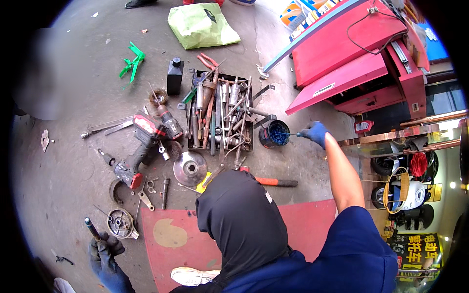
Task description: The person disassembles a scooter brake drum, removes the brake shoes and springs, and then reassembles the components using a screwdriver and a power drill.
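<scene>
My left hand (103, 256), in a dark blue glove with a black palm, is closed around a short metal shaft (91, 227) that points up from the fingers. A dark coating shows at its tip. Over on the right, my gloved right hand (315, 133) grips a thin stick-like tool (292, 134); its far end reaches into a small black tub (265, 138) of blue grease (279, 133). Nearest my left hand lies a round brake backing plate (122, 223). A curved brake shoe (116, 191) is just beyond it.
A metal tray (250, 145) heaped with tools stands ahead, beside a black bottle (175, 78). Two cordless drills (129, 171) and a metal disc (190, 168) lie left of it. A hammer (277, 182) lies before my knee. At right stands a red tool cabinet (337, 80), drawer out.
</scene>
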Demonstrator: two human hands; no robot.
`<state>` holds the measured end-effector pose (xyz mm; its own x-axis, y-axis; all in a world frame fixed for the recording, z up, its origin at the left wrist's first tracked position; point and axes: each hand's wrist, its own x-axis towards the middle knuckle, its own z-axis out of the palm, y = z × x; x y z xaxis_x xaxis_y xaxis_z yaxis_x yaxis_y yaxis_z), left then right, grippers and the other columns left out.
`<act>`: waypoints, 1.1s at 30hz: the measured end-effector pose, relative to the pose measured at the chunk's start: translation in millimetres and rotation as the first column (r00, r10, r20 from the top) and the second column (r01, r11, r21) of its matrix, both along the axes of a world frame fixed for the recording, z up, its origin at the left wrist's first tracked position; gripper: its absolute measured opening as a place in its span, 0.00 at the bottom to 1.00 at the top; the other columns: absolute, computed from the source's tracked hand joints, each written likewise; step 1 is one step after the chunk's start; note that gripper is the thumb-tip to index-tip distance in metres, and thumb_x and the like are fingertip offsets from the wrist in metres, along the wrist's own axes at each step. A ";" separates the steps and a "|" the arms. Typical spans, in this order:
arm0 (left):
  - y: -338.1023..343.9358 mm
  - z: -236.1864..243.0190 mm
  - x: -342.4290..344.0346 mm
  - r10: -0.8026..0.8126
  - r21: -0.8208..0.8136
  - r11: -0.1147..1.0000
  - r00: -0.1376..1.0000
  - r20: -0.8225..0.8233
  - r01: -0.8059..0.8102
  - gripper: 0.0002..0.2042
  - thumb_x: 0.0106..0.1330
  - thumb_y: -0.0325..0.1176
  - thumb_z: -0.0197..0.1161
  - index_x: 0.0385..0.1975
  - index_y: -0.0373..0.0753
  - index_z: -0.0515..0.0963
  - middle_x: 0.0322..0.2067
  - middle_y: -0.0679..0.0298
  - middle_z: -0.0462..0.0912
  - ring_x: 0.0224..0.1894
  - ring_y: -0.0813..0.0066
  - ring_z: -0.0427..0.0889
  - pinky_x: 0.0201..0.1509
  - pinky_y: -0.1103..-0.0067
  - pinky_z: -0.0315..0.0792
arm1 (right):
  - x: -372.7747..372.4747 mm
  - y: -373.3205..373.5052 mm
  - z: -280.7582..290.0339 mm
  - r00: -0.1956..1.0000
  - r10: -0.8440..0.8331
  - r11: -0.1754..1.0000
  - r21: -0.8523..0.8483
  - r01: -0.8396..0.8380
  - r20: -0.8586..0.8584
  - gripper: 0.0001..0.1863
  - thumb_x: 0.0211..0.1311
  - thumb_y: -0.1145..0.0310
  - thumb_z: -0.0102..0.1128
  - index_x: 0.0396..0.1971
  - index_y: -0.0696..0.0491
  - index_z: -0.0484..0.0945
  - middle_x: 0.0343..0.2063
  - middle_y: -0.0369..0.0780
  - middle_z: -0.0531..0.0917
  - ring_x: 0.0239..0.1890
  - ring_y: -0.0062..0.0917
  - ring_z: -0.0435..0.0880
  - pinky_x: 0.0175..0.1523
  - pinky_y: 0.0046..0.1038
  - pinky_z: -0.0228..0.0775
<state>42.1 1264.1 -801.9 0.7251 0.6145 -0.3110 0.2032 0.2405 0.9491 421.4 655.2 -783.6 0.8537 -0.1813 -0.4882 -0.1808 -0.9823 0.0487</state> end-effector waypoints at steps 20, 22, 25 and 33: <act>17.7 63.9 0.3 0.149 -0.172 0.978 0.974 0.170 -0.119 0.16 0.73 0.38 0.48 0.44 0.31 0.76 0.30 0.61 0.81 0.29 0.76 0.80 0.34 0.80 0.74 | -189.7 466.5 92.4 0.844 0.514 0.131 0.959 -0.251 0.151 0.13 0.62 0.75 0.65 0.47 0.58 0.80 0.36 0.34 0.83 0.33 0.12 0.78 0.37 0.16 0.71; 18.0 66.9 -11.5 0.132 -0.180 0.978 0.982 0.132 -0.107 0.15 0.72 0.38 0.49 0.44 0.32 0.76 0.28 0.62 0.81 0.29 0.77 0.80 0.34 0.81 0.76 | -194.7 469.5 79.7 0.610 0.602 -0.035 0.780 -0.624 0.515 0.16 0.57 0.76 0.69 0.46 0.56 0.81 0.31 0.37 0.81 0.30 0.14 0.78 0.33 0.18 0.71; 21.8 64.7 -21.5 0.093 -0.194 0.979 0.978 0.184 -0.057 0.15 0.72 0.37 0.49 0.44 0.31 0.76 0.26 0.62 0.81 0.27 0.77 0.80 0.32 0.81 0.75 | -198.2 474.7 78.1 0.530 0.567 -0.074 0.680 -0.729 0.630 0.19 0.54 0.79 0.70 0.48 0.59 0.80 0.38 0.40 0.81 0.37 0.19 0.83 0.43 0.20 0.76; 24.2 58.5 -19.0 0.140 -0.347 0.937 0.946 0.292 -0.032 0.16 0.73 0.39 0.50 0.42 0.30 0.76 0.25 0.62 0.81 0.26 0.77 0.80 0.32 0.81 0.75 | -189.0 472.7 73.6 0.232 0.581 -0.139 0.376 -0.916 0.780 0.24 0.47 0.81 0.74 0.48 0.52 0.81 0.35 0.40 0.78 0.32 0.25 0.80 0.33 0.23 0.73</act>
<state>23.2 1288.2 -743.4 0.7668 0.5781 -0.2790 -0.1211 0.5572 0.8215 232.5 1127.9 -709.9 0.2047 0.9126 0.3540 0.8741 -0.0077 -0.4857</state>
